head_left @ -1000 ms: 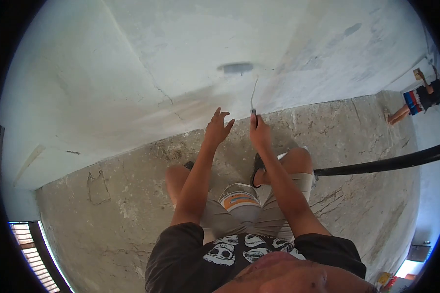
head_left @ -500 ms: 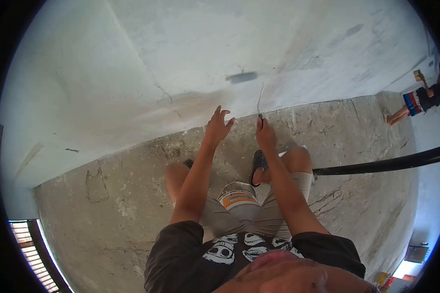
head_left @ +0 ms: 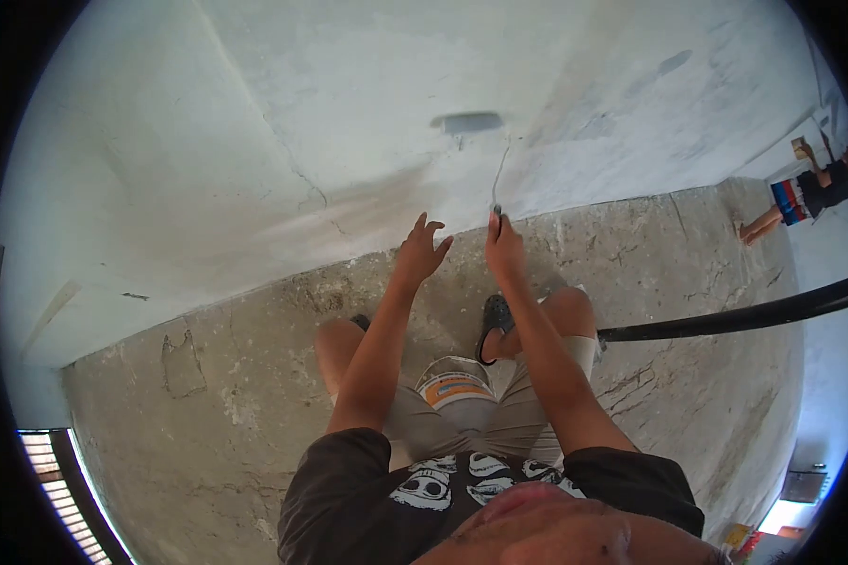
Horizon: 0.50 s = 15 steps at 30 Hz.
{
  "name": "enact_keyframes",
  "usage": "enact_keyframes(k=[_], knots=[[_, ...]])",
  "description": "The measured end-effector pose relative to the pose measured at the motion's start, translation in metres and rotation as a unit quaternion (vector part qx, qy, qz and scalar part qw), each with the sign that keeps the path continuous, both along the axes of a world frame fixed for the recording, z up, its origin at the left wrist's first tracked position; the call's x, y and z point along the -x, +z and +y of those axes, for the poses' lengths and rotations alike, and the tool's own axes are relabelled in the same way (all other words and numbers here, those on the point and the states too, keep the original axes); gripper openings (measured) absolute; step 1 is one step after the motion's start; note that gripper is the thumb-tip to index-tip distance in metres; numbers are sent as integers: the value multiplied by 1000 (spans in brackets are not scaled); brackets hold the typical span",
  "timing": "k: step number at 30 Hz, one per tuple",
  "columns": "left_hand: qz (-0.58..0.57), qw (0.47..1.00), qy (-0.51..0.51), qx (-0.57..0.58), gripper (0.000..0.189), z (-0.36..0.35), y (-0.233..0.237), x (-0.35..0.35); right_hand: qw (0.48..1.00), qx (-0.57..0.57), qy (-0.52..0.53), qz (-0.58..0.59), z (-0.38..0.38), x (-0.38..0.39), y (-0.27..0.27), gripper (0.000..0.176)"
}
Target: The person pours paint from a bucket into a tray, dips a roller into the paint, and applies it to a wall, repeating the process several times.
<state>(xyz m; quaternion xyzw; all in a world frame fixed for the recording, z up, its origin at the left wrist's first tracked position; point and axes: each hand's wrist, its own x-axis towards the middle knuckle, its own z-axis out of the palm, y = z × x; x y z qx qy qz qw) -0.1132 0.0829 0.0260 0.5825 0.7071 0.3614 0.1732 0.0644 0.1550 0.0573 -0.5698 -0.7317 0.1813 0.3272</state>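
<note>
One roller [head_left: 471, 122] at wall [head_left: 349, 85] | right hand [head_left: 506, 252] gripping handle [head_left: 497, 212] | left hand [head_left: 420, 250] spread

Muted, fairly even light on pale wall [head_left: 396, 56]; floor [head_left: 207, 443] duller. Daylight strong through slatted window [head_left: 52, 461], lower left; bright opening [head_left: 784, 518], lower right, washed out. Roller [head_left: 471, 122] blurred. Heavy fisheye bending, black corners; distant person [head_left: 824, 186] small, soft, warped near edge.

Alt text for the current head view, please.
The right hand holds a roller at a wall, the left hand open and empty nearby. A bucket sits between the legs; another person is at far right.
</note>
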Motion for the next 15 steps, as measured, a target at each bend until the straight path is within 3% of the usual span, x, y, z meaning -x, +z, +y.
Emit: enact_keyframes(k=[1,6,8,10,15], knots=[[7,1000,-4,12,43,1,0,0,999,21,-9,-41,-4,-4,-14,38],[-1,1000,-1,22,44,-2,1,3,994,106,2,-27,-20,-13,-17,43],[-3,1000,0,21,44,-2,2,3,992,121,0,-19,-19,-11,9,45],[-9,999,-8,31,45,-3,3,5,999,20,6,45,-14,1,48,43],[-11,998,-20,53,46,1,4,0,992,-34,38,117,6,29,174,38]])
